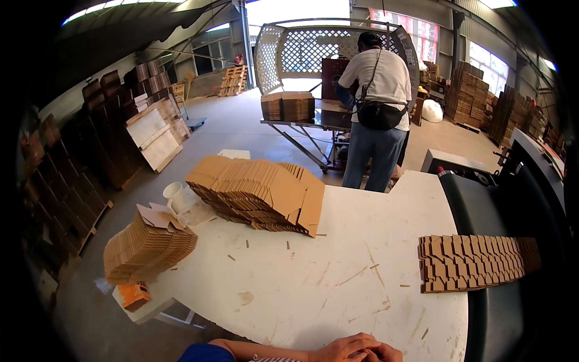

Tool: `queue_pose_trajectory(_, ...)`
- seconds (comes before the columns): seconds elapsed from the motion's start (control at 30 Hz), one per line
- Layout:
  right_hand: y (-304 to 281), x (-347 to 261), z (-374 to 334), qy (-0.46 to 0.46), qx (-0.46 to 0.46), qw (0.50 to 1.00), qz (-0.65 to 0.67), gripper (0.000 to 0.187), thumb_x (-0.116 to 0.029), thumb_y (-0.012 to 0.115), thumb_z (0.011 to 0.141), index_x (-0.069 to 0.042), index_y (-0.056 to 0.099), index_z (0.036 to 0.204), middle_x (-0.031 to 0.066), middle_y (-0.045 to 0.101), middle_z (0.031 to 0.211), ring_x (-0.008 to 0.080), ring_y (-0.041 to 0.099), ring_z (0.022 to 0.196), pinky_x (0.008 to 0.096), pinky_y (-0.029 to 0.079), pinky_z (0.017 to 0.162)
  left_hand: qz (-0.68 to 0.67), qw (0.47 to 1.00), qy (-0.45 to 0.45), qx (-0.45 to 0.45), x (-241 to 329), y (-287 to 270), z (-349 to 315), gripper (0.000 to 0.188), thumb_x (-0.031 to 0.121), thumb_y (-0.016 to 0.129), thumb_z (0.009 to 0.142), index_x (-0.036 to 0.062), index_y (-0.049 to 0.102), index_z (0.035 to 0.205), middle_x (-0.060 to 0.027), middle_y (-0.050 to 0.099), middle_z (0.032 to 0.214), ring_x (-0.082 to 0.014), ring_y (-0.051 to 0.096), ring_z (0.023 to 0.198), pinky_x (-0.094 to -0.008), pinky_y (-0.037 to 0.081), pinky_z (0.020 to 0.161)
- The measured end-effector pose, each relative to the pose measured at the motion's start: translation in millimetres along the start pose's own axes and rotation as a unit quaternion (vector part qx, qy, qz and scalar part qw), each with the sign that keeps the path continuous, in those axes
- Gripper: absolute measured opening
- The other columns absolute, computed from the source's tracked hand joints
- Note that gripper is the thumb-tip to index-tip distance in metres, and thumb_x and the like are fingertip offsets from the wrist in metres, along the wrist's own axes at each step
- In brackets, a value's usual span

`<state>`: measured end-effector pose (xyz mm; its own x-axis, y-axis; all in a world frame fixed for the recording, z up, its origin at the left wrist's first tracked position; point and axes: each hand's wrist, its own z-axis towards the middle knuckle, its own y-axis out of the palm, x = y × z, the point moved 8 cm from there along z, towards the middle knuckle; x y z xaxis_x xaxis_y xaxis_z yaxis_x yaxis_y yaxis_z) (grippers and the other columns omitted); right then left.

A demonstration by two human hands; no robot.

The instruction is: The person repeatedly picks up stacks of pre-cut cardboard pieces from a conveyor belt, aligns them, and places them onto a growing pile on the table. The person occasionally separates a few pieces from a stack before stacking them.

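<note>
My hands are together at the near edge of the white table (338,283), low in the picture. My left hand (342,348) comes in from the left with its fingers curled in against my right hand (386,352). Both hands look closed, and anything between them is hidden. Ahead of them, folded brown cardboard pieces (259,190) lean in a long stack, apart from my hands. A row of overlapping cardboard pieces (470,260) lies to the right, partly on the table and partly on a dark conveyor belt (494,320).
At the table's left end are another cardboard stack (148,244), a white mug (175,196) and an orange box (134,295). Small cardboard scraps lie about the tabletop. Beyond, a person (379,102) stands facing away at another workbench. Cardboard piles (467,93) line both sides.
</note>
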<state>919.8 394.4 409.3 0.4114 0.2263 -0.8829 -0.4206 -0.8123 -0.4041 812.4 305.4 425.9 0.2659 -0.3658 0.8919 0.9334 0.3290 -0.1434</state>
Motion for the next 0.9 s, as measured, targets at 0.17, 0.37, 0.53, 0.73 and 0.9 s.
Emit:
queue_pose_trajectory(0.17, -1.3, 6.8, 1.6, -0.006, -0.034, 0.999, -0.033, 0.018, -0.009, 0.063, 0.095, 0.000, 0.069, 0.108, 0.0131, 0.072, 0.092, 0.0177, 0.067, 0.083, 0.0317, 0.054, 0.076, 0.020, 1.000, -0.003, 0.005, 2.4, -0.7, 0.9, 0.033, 0.003, 0.062, 0.090, 0.0059, 0.060, 0.122, -0.0170, 0.064, 0.110, -0.0346, 0.064, 0.098, -0.0405, 0.054, 0.083)
queue_pose_trajectory(0.37, -2.9, 3.6, 1.4, -0.008, -0.045, 0.999, -0.019, 0.017, -0.009, 0.063, 0.094, -0.001, 0.069, 0.108, 0.0145, 0.071, 0.093, 0.0209, 0.067, 0.084, 0.0329, 0.054, 0.077, 0.021, 1.000, -0.009, 0.012, 11.9, -4.9, 8.5, 0.031, 0.005, 0.064, 0.091, 0.0057, 0.061, 0.121, -0.0168, 0.063, 0.109, -0.0330, 0.065, 0.096, -0.0396, 0.054, 0.079)
queue_pose_trajectory(0.53, -4.8, -4.3, 1.1, -0.036, -0.044, 0.998, -0.028, 0.017, -0.008, 0.064, 0.093, -0.003, 0.069, 0.107, 0.0151, 0.070, 0.092, 0.0263, 0.068, 0.084, 0.0349, 0.054, 0.077, 0.005, 1.000, -0.031, 0.003, 5.6, -3.0, 5.2, 0.032, 0.005, 0.064, 0.091, 0.0057, 0.061, 0.122, -0.0161, 0.064, 0.109, -0.0316, 0.065, 0.095, -0.0385, 0.055, 0.075)
queue_pose_trajectory(0.73, -7.1, -12.9, -0.4, -0.042, -0.038, 0.997, -0.050, 0.017, -0.008, 0.063, 0.093, -0.003, 0.070, 0.108, 0.0149, 0.071, 0.094, 0.0260, 0.069, 0.086, 0.0345, 0.054, 0.078, 0.024, 0.999, -0.023, 0.008, 12.6, -4.8, 8.4, 0.033, 0.004, 0.065, 0.089, 0.0059, 0.061, 0.122, -0.0161, 0.063, 0.110, -0.0318, 0.066, 0.094, -0.0384, 0.055, 0.075)
queue_pose_trajectory(0.9, -6.1, -10.9, -1.6, -0.012, -0.049, 0.998, -0.022, 0.018, -0.008, 0.062, 0.095, -0.004, 0.071, 0.110, 0.0136, 0.072, 0.096, 0.0237, 0.069, 0.087, 0.0330, 0.054, 0.078, 0.018, 1.000, -0.016, -0.001, 15.7, -5.0, 10.5, 0.035, 0.002, 0.065, 0.088, 0.0055, 0.061, 0.122, -0.0164, 0.063, 0.110, -0.0316, 0.066, 0.094, -0.0380, 0.055, 0.076)
